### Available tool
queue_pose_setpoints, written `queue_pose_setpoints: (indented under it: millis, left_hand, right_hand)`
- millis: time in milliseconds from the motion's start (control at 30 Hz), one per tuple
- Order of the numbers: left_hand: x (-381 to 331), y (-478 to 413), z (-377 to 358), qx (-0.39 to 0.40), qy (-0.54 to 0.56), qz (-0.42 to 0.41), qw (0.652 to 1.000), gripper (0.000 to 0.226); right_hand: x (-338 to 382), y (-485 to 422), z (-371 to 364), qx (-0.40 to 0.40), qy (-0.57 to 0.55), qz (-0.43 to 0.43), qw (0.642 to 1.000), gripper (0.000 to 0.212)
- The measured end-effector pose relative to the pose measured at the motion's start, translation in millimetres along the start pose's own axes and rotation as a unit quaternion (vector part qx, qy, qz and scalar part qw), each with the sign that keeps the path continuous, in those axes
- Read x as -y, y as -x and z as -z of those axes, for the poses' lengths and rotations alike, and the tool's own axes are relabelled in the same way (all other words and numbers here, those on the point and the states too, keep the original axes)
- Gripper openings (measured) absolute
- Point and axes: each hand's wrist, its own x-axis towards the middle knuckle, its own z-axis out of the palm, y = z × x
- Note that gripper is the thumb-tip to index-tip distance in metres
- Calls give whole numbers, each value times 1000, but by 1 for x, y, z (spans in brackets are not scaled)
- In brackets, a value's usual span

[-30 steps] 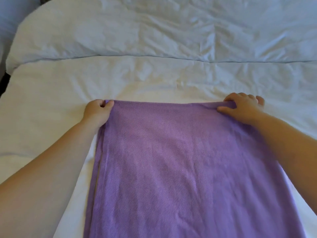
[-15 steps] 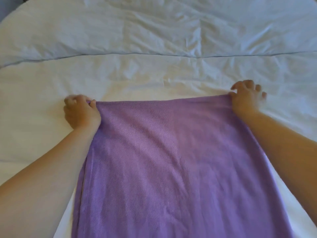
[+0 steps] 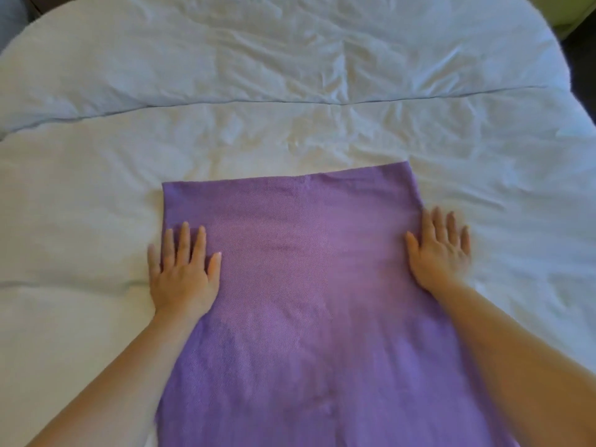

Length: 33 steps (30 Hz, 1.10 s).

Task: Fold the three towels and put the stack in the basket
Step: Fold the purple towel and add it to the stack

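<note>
Half a second ago both hands were pinching the far corners of the towel (image 3: 306,285); now they have let go, have come back toward the person, and lie flat at its two sides.

Nearest to the person, the purple towel runs out of the bottom of the picture, so its near end is not seen. It lies spread on the white sheet (image 3: 80,221) of a bed, with its long axis pointing straight away from the person. Both forearms come in from the lower corners.

The left hand (image 3: 182,272) lies palm down on the left edge of the towel, fingers straight and a little spread, holding nothing. Its thumb and middle fingers are on the cloth and its little finger is over the sheet. The right hand (image 3: 440,253) is also flat and holds nothing. Its thumb touches the right edge of the towel and its straight fingers lie mostly on the sheet; it is a little blurred.

Farther, the short far edge of the towel lies across the bed, slightly tilted, with the right corner farther than the left.

Behind it lies bare wrinkled sheet, then a pale duvet (image 3: 225,53) across the bed
</note>
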Motion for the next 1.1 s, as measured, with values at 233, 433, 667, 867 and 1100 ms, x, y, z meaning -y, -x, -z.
queue_pose_setpoints:
  millis: [233, 433, 667, 867, 1100]
  left_hand:
    - [-45, 135, -6, 15, 58, -206, 977, 59]
    - [14, 164, -19, 1, 29, -73, 997, 63]
    - [-48, 286, -21, 10, 84, -225, 971, 58]
    - [15, 329, -50, -2, 49, -93, 994, 61]
    - [-35, 418, -35, 24, 84, -168, 982, 61]
  right_hand:
    - [64, 147, -20, 38, -43, 239, 969, 61]
    - [-45, 175, -31, 37, 4, 14, 999, 64]
    - [-3, 300, -38, 27, -39, 208, 977, 63]
    - [-108, 332, -57, 28, 8, 31, 999, 72]
    - [-80, 413, -52, 46, -54, 156, 985, 62]
